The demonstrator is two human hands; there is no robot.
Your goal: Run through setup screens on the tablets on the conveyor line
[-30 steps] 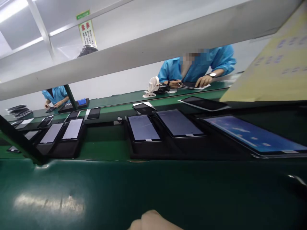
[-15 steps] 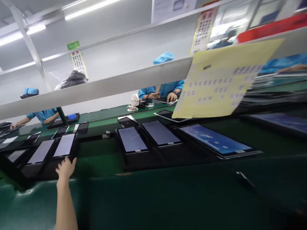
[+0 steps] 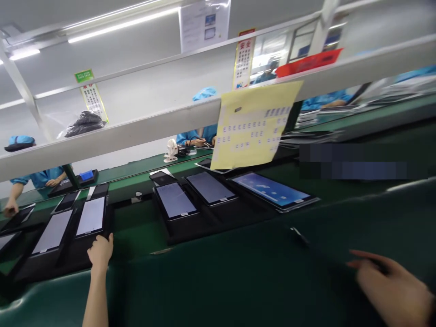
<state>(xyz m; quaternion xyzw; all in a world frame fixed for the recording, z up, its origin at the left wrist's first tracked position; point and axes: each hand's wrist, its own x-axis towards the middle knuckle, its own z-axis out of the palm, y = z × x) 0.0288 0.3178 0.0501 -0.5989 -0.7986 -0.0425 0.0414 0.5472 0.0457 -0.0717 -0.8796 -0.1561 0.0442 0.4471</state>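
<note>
At the lower left, my left hand (image 3: pixel 100 250) has its fingers curled over the front edge of a black tray (image 3: pixel 73 252). Two tablets with pale lit screens, a left tablet (image 3: pixel 53 231) and a right tablet (image 3: pixel 91 216), lie in that tray. My right hand (image 3: pixel 391 286) is at the lower right, somewhat blurred, with fingers apart and nothing visible in them. To its left, a thin dark tool with a shiny tip (image 3: pixel 299 236) lies on the green mat (image 3: pixel 218 281). A second black tray (image 3: pixel 211 222) holds more tablets, including a tablet with a blue screen (image 3: pixel 272 188).
A yellow sheet (image 3: pixel 255 127) hangs from the white shelf beam (image 3: pixel 136 129) above the trays. Across the bench sit co-workers in blue; one co-worker's hand (image 3: pixel 12 208) touches a tablet at the far left. A small white fan (image 3: pixel 171 150) stands behind.
The view has turned to the right. My right hand has come into view at the lower right. My left hand's fingers have closed on the tray edge, and that tray has shifted slightly rightward.
</note>
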